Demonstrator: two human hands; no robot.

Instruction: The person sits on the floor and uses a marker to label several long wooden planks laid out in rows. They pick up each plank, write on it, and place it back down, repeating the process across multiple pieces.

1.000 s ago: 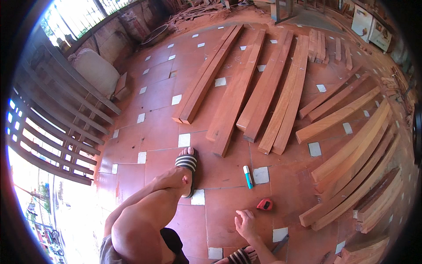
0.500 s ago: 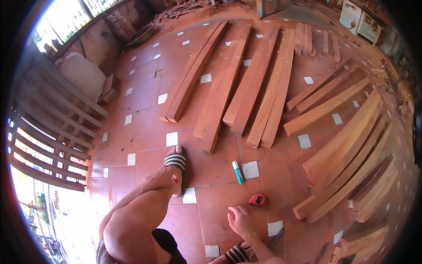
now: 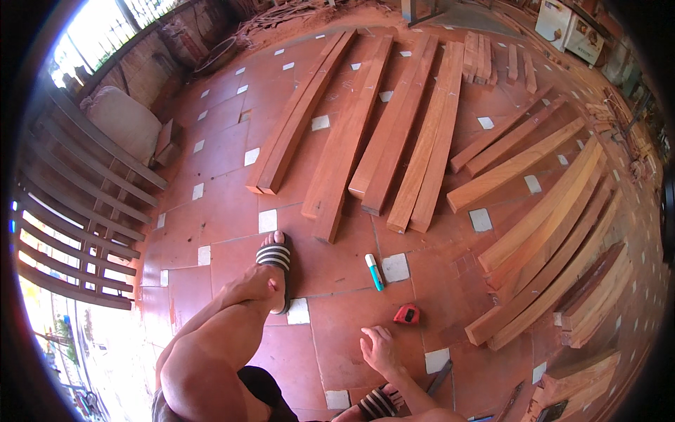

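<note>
My right hand (image 3: 380, 350) hovers low over the tiled floor, its fingers loosely bent and apart with nothing between them. Just beyond it lies a red tape measure (image 3: 406, 314), apart from the fingertips. Farther off, a marker pen (image 3: 375, 272) with a teal barrel and white cap rests beside a white tile inset. My left hand does not show. Long reddish-brown wooden beams (image 3: 301, 119) lie in pairs across the floor ahead. More lengths of wood (image 3: 545, 225) are spread out on the right, some of them paler.
My sandalled left foot (image 3: 273, 257) and right foot (image 3: 380, 403) stand on the tiles. A dark slatted wooden piece (image 3: 84, 235) is at the left, near a pale sack (image 3: 123, 119). Shorter wood pieces (image 3: 478, 60) lie at the back. A dark flat bar (image 3: 439, 378) lies near my right forearm.
The whole view has shifted slightly, so the floor things appear a little farther left and up. My right hand stays near the tape measure with its fingers much the same.
</note>
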